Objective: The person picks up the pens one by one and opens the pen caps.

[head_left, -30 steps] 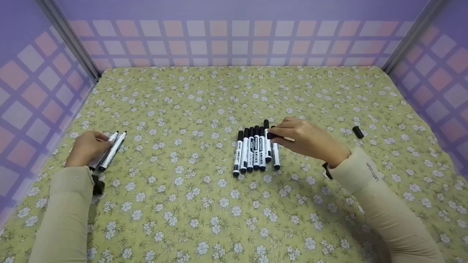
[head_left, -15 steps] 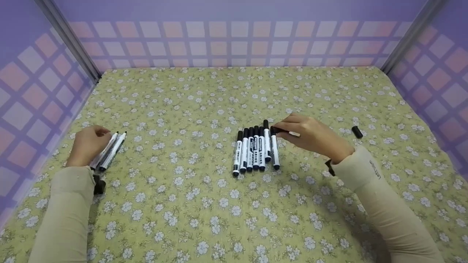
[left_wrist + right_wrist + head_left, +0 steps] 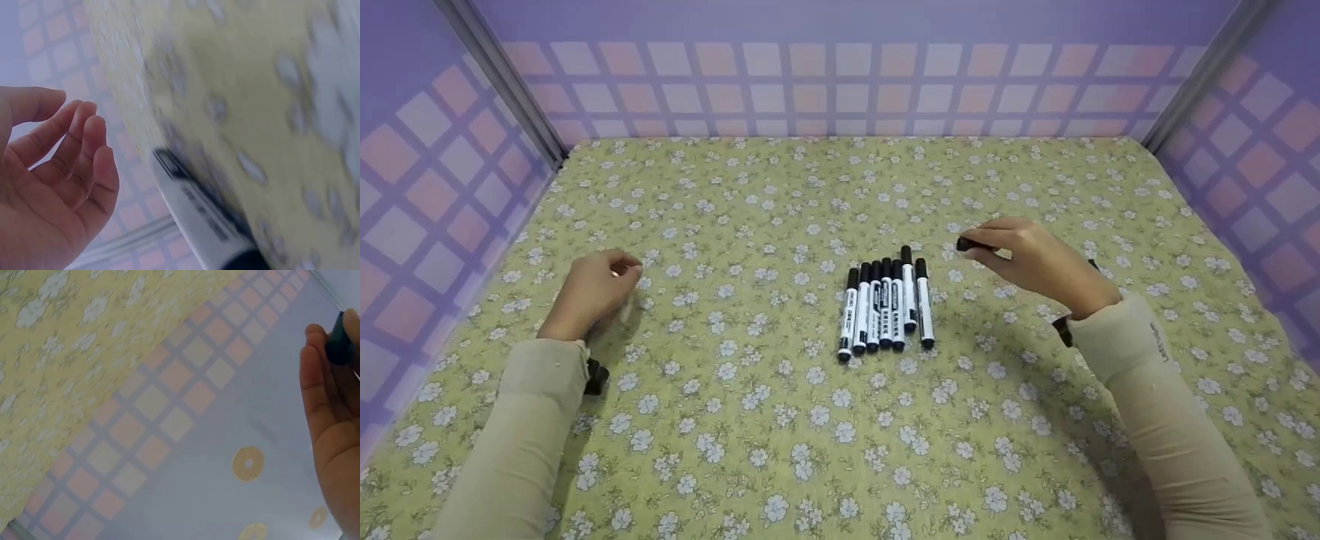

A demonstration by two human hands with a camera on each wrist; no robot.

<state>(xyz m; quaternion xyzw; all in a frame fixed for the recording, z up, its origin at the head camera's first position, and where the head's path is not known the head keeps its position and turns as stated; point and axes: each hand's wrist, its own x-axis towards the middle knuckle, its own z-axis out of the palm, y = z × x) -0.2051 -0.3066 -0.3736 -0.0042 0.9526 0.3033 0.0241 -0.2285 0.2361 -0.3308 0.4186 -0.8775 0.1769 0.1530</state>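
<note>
My left hand (image 3: 592,292) hovers over the cloth at the left, fingers loosely bent, with nothing between thumb and fingertips in the left wrist view. Near it in that view lies a white marker (image 3: 197,219) with black print; in the head view the hand and sleeve hide that spot. My right hand (image 3: 1035,259) pinches a small black marker cap (image 3: 964,244) between thumb and fingers, above the cloth. Left of it, several white markers with black caps (image 3: 885,315) lie side by side, caps pointing away. A second loose cap (image 3: 1093,264) shows just beyond the right hand, mostly covered.
A yellow flowered cloth (image 3: 720,435) covers the tabletop. Purple panels with pink and white squares (image 3: 840,90) enclose the back and both sides. Dark wrist cameras (image 3: 596,376) sit under the cuffs.
My left hand has moved right, now covering the place where two uncapped markers showed. My right hand has drawn away from the marker row, rightward and up, still holding the cap.
</note>
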